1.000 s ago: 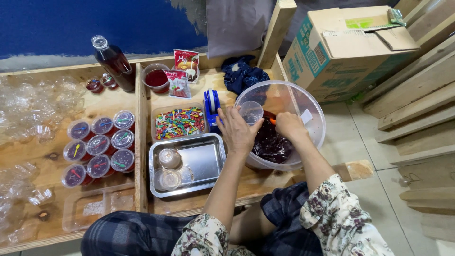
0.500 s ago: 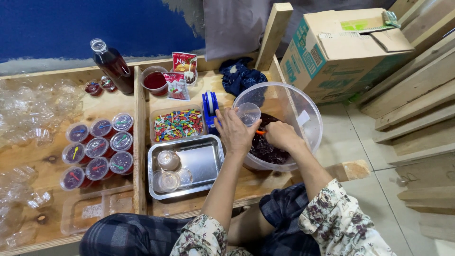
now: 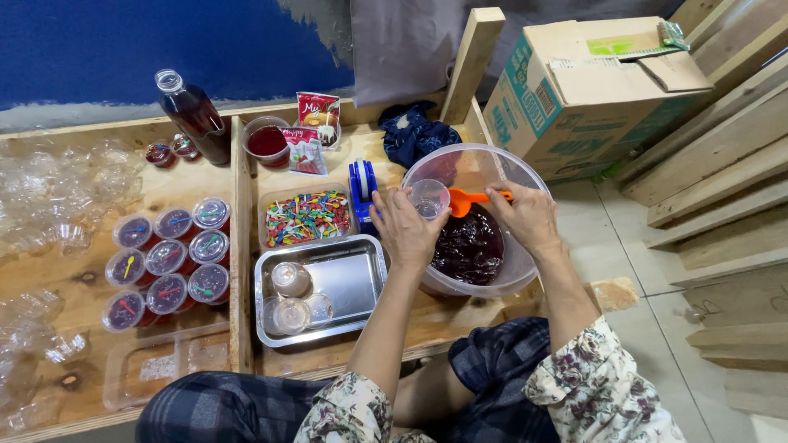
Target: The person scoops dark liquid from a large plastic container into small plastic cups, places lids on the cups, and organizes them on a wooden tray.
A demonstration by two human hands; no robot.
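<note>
Left hand point(image 3: 408, 231) gripped a small clear plastic cup point(image 3: 429, 198) level over the big translucent bowl point(image 3: 492, 279); right hand point(image 3: 529, 216) closed on an orange scoop point(image 3: 469, 199), best poured slowly

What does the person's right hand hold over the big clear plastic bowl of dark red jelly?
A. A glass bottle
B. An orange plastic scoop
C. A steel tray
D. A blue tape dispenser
B: the right hand grips an orange plastic scoop above the big clear plastic bowl, beside the small clear cup in the left hand.
</note>
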